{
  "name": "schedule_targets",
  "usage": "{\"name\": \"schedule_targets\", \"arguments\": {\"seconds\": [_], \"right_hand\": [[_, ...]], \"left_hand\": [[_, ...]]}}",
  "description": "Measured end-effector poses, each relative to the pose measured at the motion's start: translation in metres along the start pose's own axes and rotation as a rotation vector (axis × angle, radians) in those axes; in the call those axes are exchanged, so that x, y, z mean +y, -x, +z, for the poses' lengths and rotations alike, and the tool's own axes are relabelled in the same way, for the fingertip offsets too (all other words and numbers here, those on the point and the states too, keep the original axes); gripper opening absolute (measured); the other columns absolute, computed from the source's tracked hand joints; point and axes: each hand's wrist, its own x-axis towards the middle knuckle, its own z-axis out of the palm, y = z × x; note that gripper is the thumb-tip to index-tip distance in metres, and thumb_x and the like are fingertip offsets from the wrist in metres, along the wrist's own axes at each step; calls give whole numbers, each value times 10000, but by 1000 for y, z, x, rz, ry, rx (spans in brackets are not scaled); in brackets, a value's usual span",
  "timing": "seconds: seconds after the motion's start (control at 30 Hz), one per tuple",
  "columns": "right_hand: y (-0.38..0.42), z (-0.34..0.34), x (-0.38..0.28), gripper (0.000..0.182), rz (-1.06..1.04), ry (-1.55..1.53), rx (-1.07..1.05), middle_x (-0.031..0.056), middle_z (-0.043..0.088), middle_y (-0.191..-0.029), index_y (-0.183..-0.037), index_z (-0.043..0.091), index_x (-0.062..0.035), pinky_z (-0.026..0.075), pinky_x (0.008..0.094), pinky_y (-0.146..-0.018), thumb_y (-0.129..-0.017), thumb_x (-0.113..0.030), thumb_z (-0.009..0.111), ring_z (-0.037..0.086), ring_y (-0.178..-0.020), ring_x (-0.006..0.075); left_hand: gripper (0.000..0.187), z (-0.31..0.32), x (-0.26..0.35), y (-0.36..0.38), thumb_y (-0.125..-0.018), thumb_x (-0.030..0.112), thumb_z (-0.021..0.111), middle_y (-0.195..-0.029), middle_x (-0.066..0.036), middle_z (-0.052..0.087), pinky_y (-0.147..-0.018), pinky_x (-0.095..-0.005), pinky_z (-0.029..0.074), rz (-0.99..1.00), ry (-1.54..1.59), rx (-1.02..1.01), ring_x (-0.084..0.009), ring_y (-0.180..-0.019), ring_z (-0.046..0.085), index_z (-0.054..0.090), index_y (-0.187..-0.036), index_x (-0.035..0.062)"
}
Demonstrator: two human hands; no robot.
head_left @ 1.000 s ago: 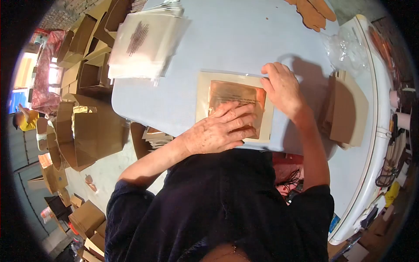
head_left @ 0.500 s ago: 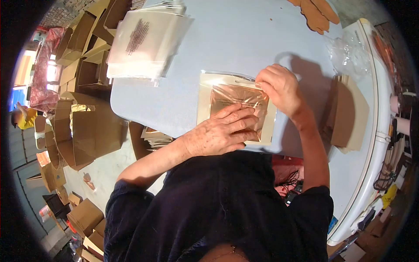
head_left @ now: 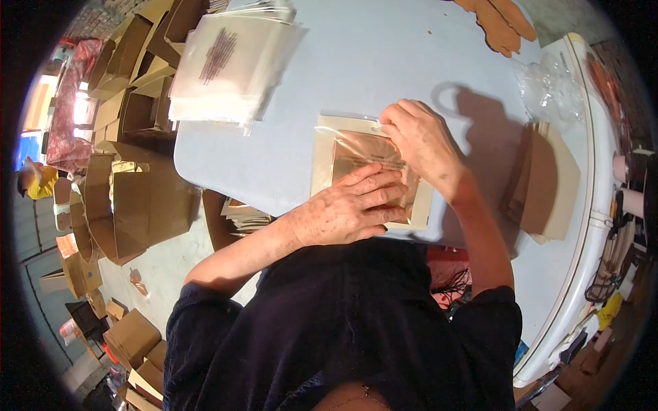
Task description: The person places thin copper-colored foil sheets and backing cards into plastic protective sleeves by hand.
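Note:
A cream card with a shiny copper-coloured panel lies in a clear plastic bag at the table's front edge. My left hand rests flat across the panel, its fingers stretched out and slightly apart. At the bag's upper edge, my right hand is closed in a pinch on the plastic, covering the card's top right part. Its fingertips are partly hidden. Farther off at the upper left sits a stack of clear printed plastic bags.
On the right of the pale blue table stand cream cards and crumpled clear plastic. Brown flat pieces lie at the far edge. Cardboard boxes crowd the left side. A person in yellow is at the far left.
My right hand has slid left along the bag's upper edge, now over the card's slot. My left hand stays in place on the panel.

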Motion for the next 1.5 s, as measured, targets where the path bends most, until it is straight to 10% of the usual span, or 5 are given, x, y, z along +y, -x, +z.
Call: {"name": "schedule_targets", "arguments": {"seconds": [0.27,1.0,1.5], "right_hand": [[-4,-2,-2,133,220,-319,-44,120,726,-1027,-1007,650,-67,544,465,-837,-1041,-188,608,691,-1007,364],[-61,45,-31,219,-75,-341,-89,61,715,-933,-959,711,-113,550,473,-775,-1004,-322,660,702,-917,325],[-21,-18,24,229,120,59,-93,102,724,-926,-1020,677,-103,549,488,-839,-1016,-332,671,681,-944,360]], "left_hand": [[505,-1,-1,1,-851,301,852,-1520,-64,616,-1323,-532,334,-5,-7,-33,-294,-1534,463,762,-1332,174],[503,-5,5,-5,-815,226,863,-1458,-59,621,-1311,-519,349,3,25,7,-285,-1479,493,759,-1303,159],[464,-4,5,0,-909,364,803,-1525,-49,613,-1312,-546,353,-5,-75,-48,-293,-1527,474,769,-1344,203]]}}
